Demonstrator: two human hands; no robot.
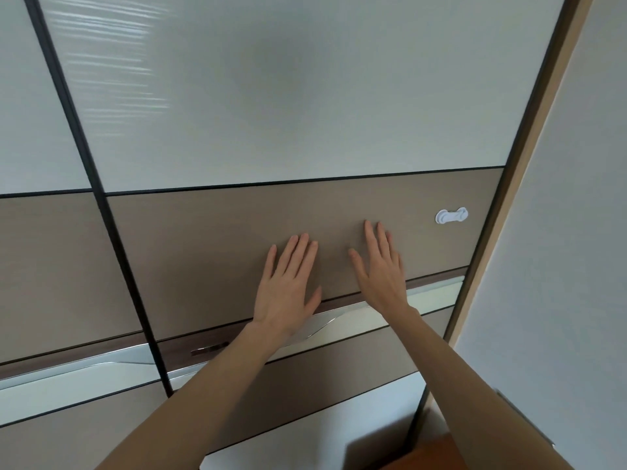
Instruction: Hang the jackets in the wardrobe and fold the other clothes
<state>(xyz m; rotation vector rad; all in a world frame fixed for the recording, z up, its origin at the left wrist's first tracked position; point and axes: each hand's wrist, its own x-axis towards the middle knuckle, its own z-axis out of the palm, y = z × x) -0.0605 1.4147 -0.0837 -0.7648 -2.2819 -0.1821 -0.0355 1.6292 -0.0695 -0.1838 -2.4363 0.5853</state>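
The wardrobe's sliding door (210, 252) fills the view, with a frosted white upper panel and a brown band across its middle. My left hand (288, 286) lies flat on the brown band, fingers straight. My right hand (381, 269) presses flat on the same band just to its right, fingers straight and together. Both palms touch the door surface. Neither hand holds anything. No jackets or other clothes are in view.
A white child-safety latch (451, 216) is stuck on the brown band near the door's right edge. A second door panel (44, 266) lies to the left behind a black frame strip. A light wooden side frame (529, 164) and a white wall (576, 232) stand at right.
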